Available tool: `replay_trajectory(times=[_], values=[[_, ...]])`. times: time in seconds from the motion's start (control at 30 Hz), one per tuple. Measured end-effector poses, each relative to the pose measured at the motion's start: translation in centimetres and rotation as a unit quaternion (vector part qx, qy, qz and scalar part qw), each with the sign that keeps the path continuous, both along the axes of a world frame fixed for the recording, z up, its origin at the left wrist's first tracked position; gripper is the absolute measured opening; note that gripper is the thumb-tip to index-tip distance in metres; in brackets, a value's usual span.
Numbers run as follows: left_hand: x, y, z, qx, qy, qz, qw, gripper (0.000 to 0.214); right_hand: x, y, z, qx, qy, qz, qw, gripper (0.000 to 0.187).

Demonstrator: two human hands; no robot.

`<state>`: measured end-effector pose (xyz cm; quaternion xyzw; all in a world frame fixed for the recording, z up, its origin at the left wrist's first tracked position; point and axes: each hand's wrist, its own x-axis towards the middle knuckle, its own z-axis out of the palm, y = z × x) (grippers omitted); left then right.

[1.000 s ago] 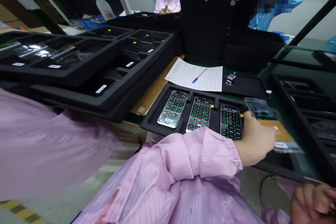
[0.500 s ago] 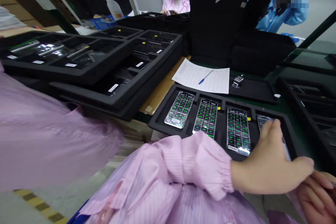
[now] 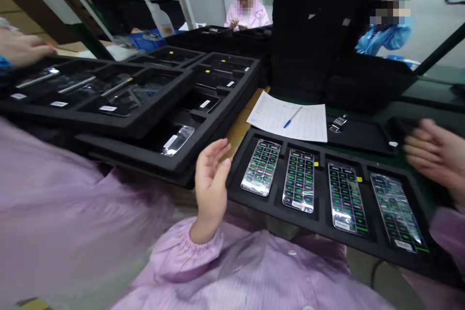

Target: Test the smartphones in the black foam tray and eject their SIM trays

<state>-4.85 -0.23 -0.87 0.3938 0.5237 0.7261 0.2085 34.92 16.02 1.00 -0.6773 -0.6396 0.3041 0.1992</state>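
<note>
A black foam tray [image 3: 238,195] in front of me bears several smartphones in separate slots, their lit screens covered with grids of green labels. The leftmost phone [image 3: 262,167] and the rightmost phone [image 3: 396,213] lie face up in clear film. My left hand [image 3: 211,189] is raised at the tray's left edge, fingers loosely curved and thumb apart, with nothing in it. Beyond the tray's right end my right hand [image 3: 432,152] hovers with loosely bent fingers, slightly blurred. I see nothing in it.
Stacked trays [image 3: 174,162] with phones stand at left. A co-worker's hand [image 3: 25,48] reaches over them, and a pink sleeve [image 3: 72,213] is close by. A paper sheet [image 3: 269,114] with a blue pen [image 3: 292,117] lies behind my tray. Tall black stacks [image 3: 314,38] rise beyond.
My left hand has gone from the rightmost phone to the tray's left edge, uncovering that phone. My right hand has risen from the lower right corner. The rightmost phone's screen now shows green labels.
</note>
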Motion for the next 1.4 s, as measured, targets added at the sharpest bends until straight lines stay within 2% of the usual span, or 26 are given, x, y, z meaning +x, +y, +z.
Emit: replay_trajectory(times=[0.07,0.17,0.33,0.47,0.57,0.63,0.73,0.83,0.9,0.97,1.13,1.27,1.4], values=[[-0.2,1.2,-1.5,-0.046,-0.001,-0.018,0.999,0.034,-1.8,2.8,1.7,-0.019,-0.061,-0.002,0.998,0.044],[-0.2,2.0,-2.7,-0.083,0.01,-0.036,0.996,0.036,-3.5,5.9,2.6,-0.024,-0.093,-0.025,0.995,0.04],[-0.9,1.9,-3.1,-0.09,0.055,-0.071,0.992,0.034,-4.5,9.4,1.9,-0.057,-0.142,-0.06,0.986,0.03],[-1.2,1.8,-3.2,-0.094,0.056,-0.074,0.991,0.032,-4.6,10.0,2.4,-0.064,-0.169,-0.056,0.982,0.033],[-1.3,1.8,-3.3,-0.096,0.058,-0.076,0.991,0.031,-4.4,8.6,4.4,-0.036,-0.176,-0.036,0.983,0.04],[-1.4,1.8,-3.3,-0.099,0.061,-0.079,0.99,0.031,-4.1,6.5,6.2,-0.009,-0.174,-0.015,0.985,0.044],[-1.4,1.9,-3.3,-0.107,0.063,-0.079,0.989,0.032,-3.4,1.6,8.7,0.03,-0.172,0.021,0.984,0.046],[-1.2,1.9,-3.0,-0.112,0.065,-0.072,0.989,0.034,-1.7,-4.3,9.7,0.08,-0.167,0.031,0.982,0.049],[-1.1,1.9,-2.8,-0.119,0.069,-0.07,0.988,0.036,0.1,-7.9,9.0,0.105,-0.153,0.002,0.983,0.051],[-1.3,1.9,-2.6,-0.131,0.078,-0.068,0.986,0.036,2.3,-10.7,7.2,0.096,-0.137,-0.046,0.985,0.049],[-2.5,2.7,-2.8,-0.188,0.162,-0.023,0.968,0.048,6.0,-15.0,0.9,0.04,-0.083,-0.172,0.981,0.049],[-2.8,3.5,-3.0,-0.238,0.117,-0.075,0.961,0.056,5.2,-16.5,-3.1,0.064,-0.018,-0.236,0.97,0.054],[-2.3,2.9,-2.4,-0.257,0.076,-0.088,0.959,0.06,2.9,-16.3,-4.9,0.123,-0.005,-0.274,0.954,0.067]])
